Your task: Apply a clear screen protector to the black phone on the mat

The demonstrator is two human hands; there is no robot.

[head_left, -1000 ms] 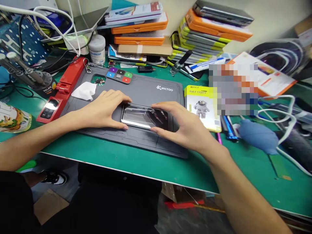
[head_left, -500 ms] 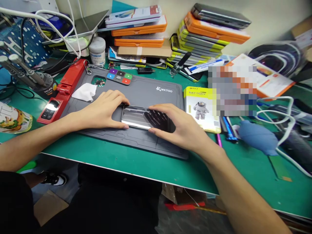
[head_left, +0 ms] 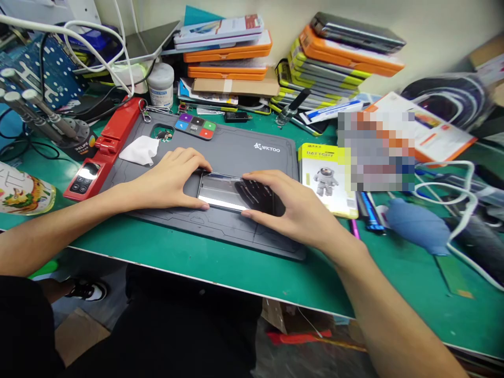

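Observation:
A phone [head_left: 226, 193] with a glossy dark face lies flat on the grey work mat [head_left: 232, 231]. My left hand [head_left: 173, 178] grips its left end, thumb on the near edge and fingers on the far edge. Around the right end, my right hand [head_left: 285, 202] holds it the same way, its fingers mirrored in the glass. A crumpled white cloth [head_left: 139, 150] rests on the mat beyond my left wrist. The phone's right end is partly hidden by my right hand.
A red clamp tool [head_left: 106, 149] lies along the mat's left edge. Right of the mat are a yellow battery box [head_left: 325, 178] and a blue air blower [head_left: 417, 223]. Orange boxes [head_left: 228, 52] stand stacked behind. A patterned cup [head_left: 25, 191] is at far left.
The whole view has shifted slightly. Both hands keep their hold on the phone, with no clear movement on the mat.

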